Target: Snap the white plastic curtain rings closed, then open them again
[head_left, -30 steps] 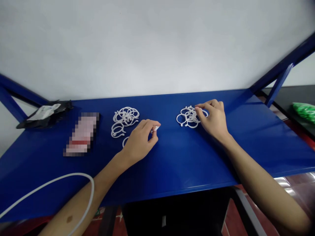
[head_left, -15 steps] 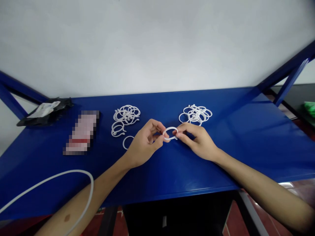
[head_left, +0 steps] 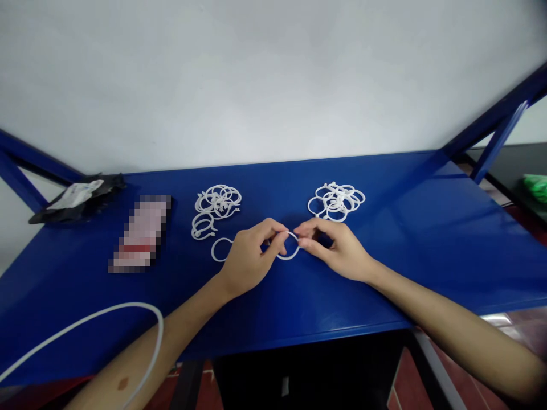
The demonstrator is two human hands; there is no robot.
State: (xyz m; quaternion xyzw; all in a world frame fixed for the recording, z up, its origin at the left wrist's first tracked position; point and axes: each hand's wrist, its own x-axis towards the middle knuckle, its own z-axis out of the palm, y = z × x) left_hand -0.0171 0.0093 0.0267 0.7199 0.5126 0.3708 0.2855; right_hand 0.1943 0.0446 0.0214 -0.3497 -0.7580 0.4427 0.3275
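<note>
Between both hands is a white plastic ring (head_left: 288,258), like a shower curtain ring, its round outline now facing me. My left hand (head_left: 250,257) is closed, pinching the ring's upper left side between thumb and fingers. The thumb and fingertips of my right hand (head_left: 339,250) close on the ring's right edge. Fingers cover parts of the ring, so its clasp does not show. Just left of my left hand, a single white ring (head_left: 212,251) lies on the blue table (head_left: 299,307), partly hidden by that hand.
One pile of white rings (head_left: 219,199) lies back left, with a few more rings (head_left: 202,226) in front. Another pile (head_left: 337,200) sits behind my right hand. A blurred-out flat object (head_left: 143,230) and a black plastic package (head_left: 81,199) lie left. A white cable (head_left: 85,319) crosses my left forearm.
The held ring has come slightly down and left and turned from a tilted, flattened view to a rounder one. My left fingers have shifted to its top.
</note>
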